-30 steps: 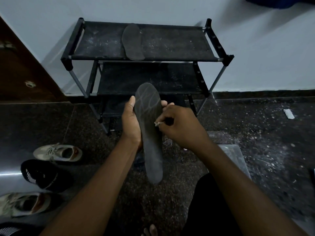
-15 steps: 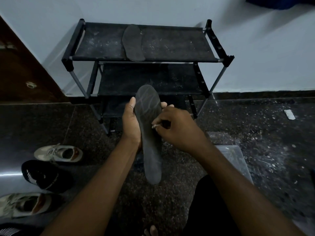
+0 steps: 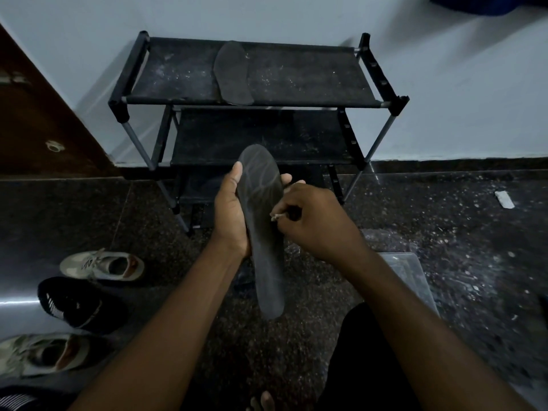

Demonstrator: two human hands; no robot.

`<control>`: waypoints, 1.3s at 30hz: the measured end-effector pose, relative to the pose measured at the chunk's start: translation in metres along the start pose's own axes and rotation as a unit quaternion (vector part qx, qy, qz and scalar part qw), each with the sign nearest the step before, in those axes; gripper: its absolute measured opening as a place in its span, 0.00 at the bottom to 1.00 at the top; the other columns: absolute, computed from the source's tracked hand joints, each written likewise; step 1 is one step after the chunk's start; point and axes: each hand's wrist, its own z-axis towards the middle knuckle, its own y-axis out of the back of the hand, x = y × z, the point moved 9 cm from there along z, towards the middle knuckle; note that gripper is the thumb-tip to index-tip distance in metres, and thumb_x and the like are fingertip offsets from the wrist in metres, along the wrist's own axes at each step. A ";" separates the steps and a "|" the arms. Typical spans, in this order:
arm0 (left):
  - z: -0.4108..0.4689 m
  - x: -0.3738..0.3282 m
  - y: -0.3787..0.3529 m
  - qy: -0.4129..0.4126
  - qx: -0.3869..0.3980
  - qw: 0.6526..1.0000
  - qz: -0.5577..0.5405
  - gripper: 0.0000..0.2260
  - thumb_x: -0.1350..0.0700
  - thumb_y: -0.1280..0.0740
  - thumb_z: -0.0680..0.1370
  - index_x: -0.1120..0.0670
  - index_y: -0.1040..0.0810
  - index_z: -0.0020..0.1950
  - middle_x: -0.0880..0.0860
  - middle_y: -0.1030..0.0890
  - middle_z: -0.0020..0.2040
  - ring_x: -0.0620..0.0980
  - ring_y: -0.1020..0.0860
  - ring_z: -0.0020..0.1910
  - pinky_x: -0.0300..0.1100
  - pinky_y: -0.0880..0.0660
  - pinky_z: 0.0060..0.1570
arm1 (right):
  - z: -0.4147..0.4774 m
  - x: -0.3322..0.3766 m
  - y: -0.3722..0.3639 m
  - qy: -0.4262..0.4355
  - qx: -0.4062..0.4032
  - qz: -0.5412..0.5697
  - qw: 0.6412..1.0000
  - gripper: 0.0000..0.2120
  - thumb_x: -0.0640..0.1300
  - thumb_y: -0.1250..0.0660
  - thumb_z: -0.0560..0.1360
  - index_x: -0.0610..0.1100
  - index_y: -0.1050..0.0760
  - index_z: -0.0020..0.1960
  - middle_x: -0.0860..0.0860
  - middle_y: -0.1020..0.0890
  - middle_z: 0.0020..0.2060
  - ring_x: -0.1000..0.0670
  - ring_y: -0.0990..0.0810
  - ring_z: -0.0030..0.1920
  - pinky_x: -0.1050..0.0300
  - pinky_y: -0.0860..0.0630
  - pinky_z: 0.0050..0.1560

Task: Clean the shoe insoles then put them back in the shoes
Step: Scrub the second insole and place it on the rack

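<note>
My left hand [image 3: 229, 215] grips a dark insole [image 3: 264, 232] from behind, thumb along its left edge, holding it upright in front of me. My right hand [image 3: 314, 221] pinches a small pale brush-like tool [image 3: 278, 216] whose tip touches the insole's right edge near the middle. A second dark insole [image 3: 232, 73] lies on the top shelf of the black shoe rack [image 3: 296, 78]. On the floor at the left are a beige sneaker [image 3: 103, 265], a black shoe [image 3: 74, 304] and another beige sneaker [image 3: 38, 354].
The rack stands against a pale wall, with a brown door [image 3: 38, 120] to its left. A clear plastic container [image 3: 412, 277] sits on the dark speckled floor under my right forearm. A small white scrap [image 3: 504, 199] lies at the right.
My right hand with the small tool has shifted slightly along the insole's right edge. The insole and my left hand stay almost where they were.
</note>
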 end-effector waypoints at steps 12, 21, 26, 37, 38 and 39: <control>-0.005 -0.010 -0.004 -0.044 -0.025 0.999 0.017 0.31 0.48 0.49 0.87 0.57 0.10 0.41 0.57 0.12 0.44 0.51 0.13 0.43 0.41 0.17 0.40 | 0.000 0.002 0.002 0.000 -0.034 -0.026 0.999 0.05 0.37 0.31 0.76 0.42 0.16 0.45 0.52 0.19 0.45 0.58 0.23 0.44 0.58 0.20 0.47; -0.008 -0.012 -0.007 -0.051 -0.028 0.998 0.032 0.29 0.47 0.49 0.87 0.59 0.12 0.48 0.58 0.13 0.45 0.53 0.14 0.46 0.42 0.17 0.42 | 0.001 0.004 -0.003 0.007 -0.018 -0.028 0.999 0.05 0.38 0.30 0.76 0.42 0.15 0.47 0.51 0.18 0.47 0.53 0.19 0.49 0.52 0.19 0.53; -0.014 -0.012 -0.021 -0.052 -0.002 0.997 0.053 0.36 0.49 0.53 0.88 0.53 0.12 0.32 0.51 0.13 0.36 0.44 0.14 0.36 0.35 0.20 0.36 | 0.000 -0.001 0.009 -0.023 -0.074 -0.038 0.996 0.06 0.39 0.31 0.78 0.44 0.15 0.48 0.51 0.19 0.49 0.60 0.23 0.51 0.69 0.25 0.49; -0.009 -0.008 -0.015 -0.057 -0.004 0.996 0.064 0.35 0.49 0.52 0.87 0.54 0.12 0.34 0.52 0.13 0.37 0.45 0.14 0.37 0.36 0.20 0.37 | 0.000 0.000 0.010 -0.016 -0.078 -0.041 0.996 0.06 0.38 0.31 0.77 0.42 0.15 0.47 0.50 0.19 0.48 0.55 0.20 0.53 0.66 0.24 0.57; -0.010 -0.008 -0.016 -0.059 -0.005 0.996 0.068 0.35 0.49 0.52 0.87 0.54 0.12 0.33 0.52 0.13 0.37 0.45 0.14 0.37 0.35 0.20 0.37 | 0.001 0.001 0.008 -0.010 -0.077 -0.037 0.996 0.06 0.38 0.31 0.77 0.43 0.15 0.47 0.51 0.20 0.48 0.55 0.20 0.51 0.65 0.23 0.56; -0.008 -0.007 -0.014 -0.059 -0.011 0.996 0.069 0.34 0.50 0.51 0.87 0.54 0.12 0.33 0.52 0.13 0.37 0.45 0.14 0.37 0.36 0.20 0.36 | 0.002 0.003 0.005 -0.001 -0.067 -0.030 0.997 0.05 0.38 0.30 0.77 0.43 0.15 0.48 0.52 0.20 0.47 0.56 0.20 0.49 0.63 0.21 0.53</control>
